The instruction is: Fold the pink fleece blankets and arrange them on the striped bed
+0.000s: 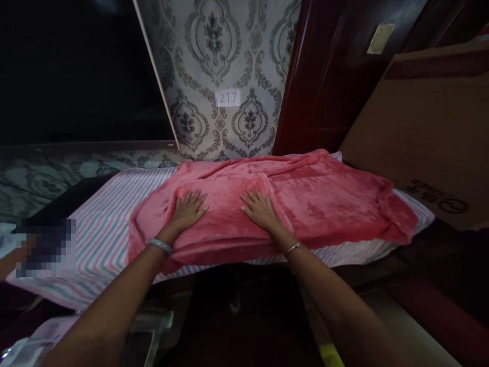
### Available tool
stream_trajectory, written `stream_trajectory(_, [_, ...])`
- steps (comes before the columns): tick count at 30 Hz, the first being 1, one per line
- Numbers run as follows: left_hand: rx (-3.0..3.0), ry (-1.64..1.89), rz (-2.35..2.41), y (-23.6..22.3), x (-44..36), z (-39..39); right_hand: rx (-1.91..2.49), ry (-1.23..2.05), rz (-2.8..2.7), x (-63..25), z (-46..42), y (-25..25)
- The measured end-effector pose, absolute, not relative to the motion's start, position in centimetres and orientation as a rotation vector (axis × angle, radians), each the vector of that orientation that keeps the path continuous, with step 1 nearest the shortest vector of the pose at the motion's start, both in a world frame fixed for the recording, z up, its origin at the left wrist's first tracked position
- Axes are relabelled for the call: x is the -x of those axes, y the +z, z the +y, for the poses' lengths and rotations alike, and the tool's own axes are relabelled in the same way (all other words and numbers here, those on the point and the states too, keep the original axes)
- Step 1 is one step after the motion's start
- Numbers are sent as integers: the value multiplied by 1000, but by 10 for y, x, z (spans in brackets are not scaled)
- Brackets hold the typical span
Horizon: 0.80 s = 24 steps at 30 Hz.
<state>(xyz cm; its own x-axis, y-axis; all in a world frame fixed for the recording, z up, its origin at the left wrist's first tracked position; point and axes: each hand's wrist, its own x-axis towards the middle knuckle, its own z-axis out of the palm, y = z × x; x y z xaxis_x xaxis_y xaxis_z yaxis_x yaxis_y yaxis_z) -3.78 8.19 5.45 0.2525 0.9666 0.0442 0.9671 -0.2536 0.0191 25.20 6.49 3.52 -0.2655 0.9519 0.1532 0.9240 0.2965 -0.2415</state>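
Note:
A pink plush blanket (324, 204) lies over a long surface, its left part folded over in layers and its right part spread out with rumpled edges. My left hand (188, 210) rests flat on the folded part, fingers spread. To its right, my right hand (260, 209) also presses flat on the same layers, near the fold's right edge, with fingers apart. Neither hand grips anything. Beneath the blanket is a striped cloth (110, 219) in pink, grey and white, showing on the left and along the front edge.
A large cardboard box (424, 122) stands at the right, close to the blanket's end. A dark television screen (76, 71) fills the upper left. Patterned wallpaper behind carries a paper label (228, 97) reading 277. At the left edge, a person's arm (13, 260) is partly blurred out.

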Motion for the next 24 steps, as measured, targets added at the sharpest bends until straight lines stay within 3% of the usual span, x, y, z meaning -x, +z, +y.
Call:
stream_trajectory(5, [2603, -91, -1792, 57, 66, 60, 1643, 138, -2386, -275, 44, 35])
stream_trajectory(13, [2645, -477, -1648, 10, 130, 14, 1492, -65, -2252, -330, -7, -14])
stream_trajectory(16, [2509, -389, -1716, 19, 121, -3, 1512, -80, -2249, -332, -15, -13])
stream_trajectory(24, [2701, -294, -1361, 41, 49, -24, 1321, 59, -2470, -285, -16, 18])
